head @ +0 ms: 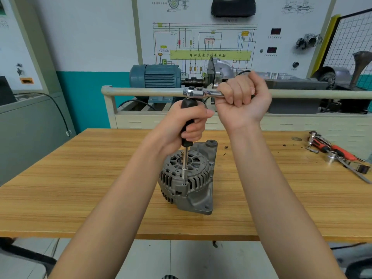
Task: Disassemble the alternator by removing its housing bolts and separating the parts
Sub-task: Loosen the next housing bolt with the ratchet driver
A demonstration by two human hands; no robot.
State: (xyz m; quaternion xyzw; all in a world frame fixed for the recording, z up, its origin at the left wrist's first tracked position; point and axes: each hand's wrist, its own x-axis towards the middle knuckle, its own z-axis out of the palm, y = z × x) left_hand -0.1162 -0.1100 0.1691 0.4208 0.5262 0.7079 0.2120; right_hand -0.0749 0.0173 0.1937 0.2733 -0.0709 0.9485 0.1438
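Alternator (188, 178) sits on the wooden bench (80, 178), roughly midway along it and between the front and back edges, standing with its finned, slotted face upward and its mounting ears toward the right and the back. A driver (186, 125) stands upright over it: a black handle above, a slim metal shaft below, and the tip set down into a bolt (184, 184) at the near rim of the housing. The left hand (187, 125) is wrapped round the black handle, fingers curled and thumb lying across the top. A ratchet (199, 93) lies level across the top of the driver, its chrome head seated on the handle's upper end and its arm running out to the right. The right hand (240, 97) is clenched round that arm, knuckles toward the camera, wrist bent upward. Both forearms reach in from the near edge of the bench.

Near the bench's right edge, toward the back corner, lie loose tools (338, 154): chrome sockets, a red-handled tool and a flat metal bar, touching or overlapping one another. A few dark specks lie on the bench between them and the alternator. Behind the bench stands a training rig with a blue motor (155, 76) and a wiring diagram board (209, 47).
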